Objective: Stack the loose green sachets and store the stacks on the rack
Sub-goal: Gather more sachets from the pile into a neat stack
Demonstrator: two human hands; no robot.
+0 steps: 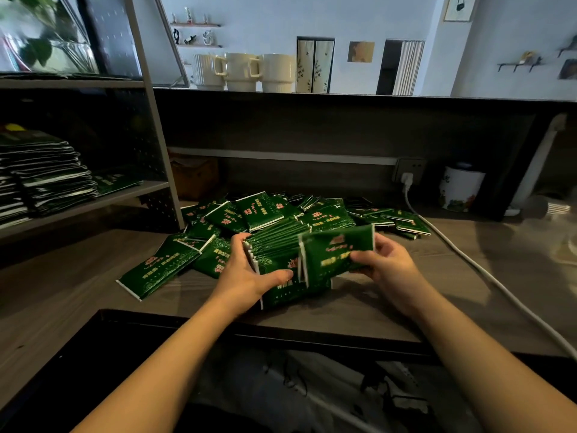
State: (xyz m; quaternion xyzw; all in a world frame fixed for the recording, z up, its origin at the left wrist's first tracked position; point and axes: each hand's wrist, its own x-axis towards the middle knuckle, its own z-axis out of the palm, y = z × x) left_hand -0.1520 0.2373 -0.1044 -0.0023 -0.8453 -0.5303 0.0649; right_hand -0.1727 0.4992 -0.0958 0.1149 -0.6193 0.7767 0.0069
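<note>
My left hand (249,273) grips a thick stack of green sachets (278,245) just above the dark wooden desk, thumb on the front sachet. My right hand (384,260) pinches a single green sachet (334,254) with red and gold print and holds it against the front of that stack. Behind both hands lies a loose pile of green sachets (281,214) spread across the desk, with one long sachet (156,270) lying apart at the left. On the grey metal rack (156,126) at the left, stored sachet stacks (46,179) sit on the lower shelf.
A white cable (487,270) runs from a wall socket (409,170) across the desk's right side. A white printed canister (459,189) stands at the back right. Three cream mugs (243,71) sit on the ledge above. A brown box (193,176) sits behind the rack.
</note>
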